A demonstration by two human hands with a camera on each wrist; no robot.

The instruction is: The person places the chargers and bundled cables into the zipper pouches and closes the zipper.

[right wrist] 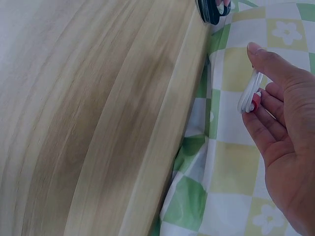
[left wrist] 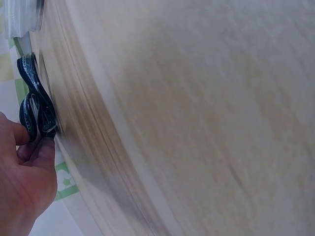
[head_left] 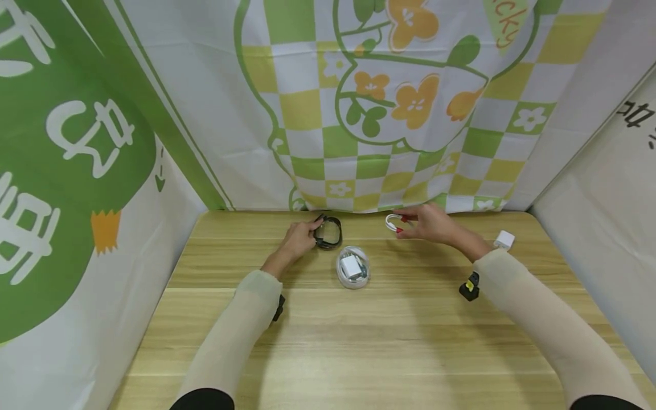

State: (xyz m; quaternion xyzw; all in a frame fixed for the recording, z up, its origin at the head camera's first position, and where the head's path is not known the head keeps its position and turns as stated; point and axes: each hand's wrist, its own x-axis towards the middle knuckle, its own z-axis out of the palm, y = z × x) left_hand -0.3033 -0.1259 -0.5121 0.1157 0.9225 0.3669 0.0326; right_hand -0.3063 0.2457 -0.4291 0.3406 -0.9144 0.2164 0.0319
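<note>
Near the back of the table, my left hand (head_left: 299,239) pinches a dark looped strap (head_left: 328,233). Up close in the left wrist view, the strap (left wrist: 34,93) shows pale printing along its band and a folded loop at the fingers. Farther right, my right hand (head_left: 430,223) holds a small coiled white cable (head_left: 392,223) with red parts on it. In the right wrist view the cable (right wrist: 250,91) lies between thumb and fingers, a red piece by the fingertips. Between the hands, and nearer the front, stands a clear round container (head_left: 353,285) with a white charger block (head_left: 351,266) in it.
Another white charger block (head_left: 504,240) lies on the wooden table (head_left: 348,353) at the far right, beyond my right wrist. A patterned cloth (head_left: 359,171) hangs along the table's back edge, with printed fabric walls at both sides.
</note>
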